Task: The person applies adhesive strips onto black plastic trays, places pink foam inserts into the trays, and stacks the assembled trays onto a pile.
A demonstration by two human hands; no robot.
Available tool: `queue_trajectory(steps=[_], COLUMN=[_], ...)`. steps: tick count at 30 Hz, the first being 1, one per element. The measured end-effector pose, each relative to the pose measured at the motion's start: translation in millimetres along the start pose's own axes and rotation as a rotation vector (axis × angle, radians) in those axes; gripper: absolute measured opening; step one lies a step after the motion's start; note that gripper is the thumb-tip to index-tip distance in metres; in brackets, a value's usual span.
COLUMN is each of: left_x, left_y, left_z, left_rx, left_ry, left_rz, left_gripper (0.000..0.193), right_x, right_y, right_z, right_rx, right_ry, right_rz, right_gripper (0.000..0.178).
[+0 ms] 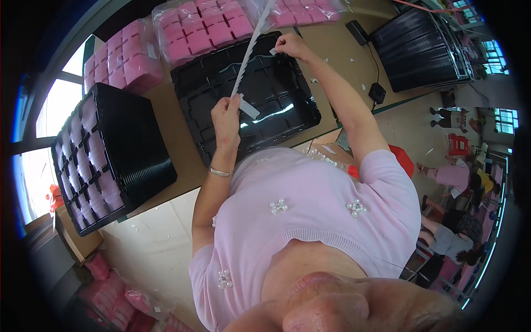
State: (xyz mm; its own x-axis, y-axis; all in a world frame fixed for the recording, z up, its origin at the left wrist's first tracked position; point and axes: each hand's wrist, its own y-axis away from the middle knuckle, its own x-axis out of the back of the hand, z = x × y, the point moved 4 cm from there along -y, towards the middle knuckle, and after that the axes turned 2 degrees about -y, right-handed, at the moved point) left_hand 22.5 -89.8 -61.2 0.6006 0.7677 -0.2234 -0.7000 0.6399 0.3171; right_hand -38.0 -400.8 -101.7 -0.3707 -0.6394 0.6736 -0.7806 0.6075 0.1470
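"Over the glossy black molded tray, what do the hands hold?"

"The left hand has its fingers pinched around a white label strip, long, narrow and twisted along its upper length; a flat white tab sticks out right of them. The right hand's fingers grip a small white label near the tray's far right corner."

"And the containers?"

"Leftmost, a stack of black trays shows pale pink foam pieces in its gridded face. Next, clear plastic bags hold pink foam blocks, lined up behind the middle tray, whose surface carries raised ridges. Far right stands another black tray stack."

"Where is there room?"

"Bare desk runs narrowly between the left stack and middle tray. Right of that tray lies a wider bare stretch, dotted with white scraps; a corded black adapter sits near the desk's edge, beside the right stack."
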Motion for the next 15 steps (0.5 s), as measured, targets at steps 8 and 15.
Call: queue_trajectory(steps=[8,15], left_x=[12,12], left_y=[-2,2], left_z=[2,-1], left_rx=[-0.052,-0.057], left_ry=[0.007,0.012], left_rz=[0.032,0.042], left_gripper=[0.021,0.02], right_x=[-28,-36], right_y=[-33,-56], right_z=[-6,2], right_rx=[0.154,0.012], right_ry=[0.435,0.542], right_rz=[0.137,0.006], right_gripper=[0.015,0.025])
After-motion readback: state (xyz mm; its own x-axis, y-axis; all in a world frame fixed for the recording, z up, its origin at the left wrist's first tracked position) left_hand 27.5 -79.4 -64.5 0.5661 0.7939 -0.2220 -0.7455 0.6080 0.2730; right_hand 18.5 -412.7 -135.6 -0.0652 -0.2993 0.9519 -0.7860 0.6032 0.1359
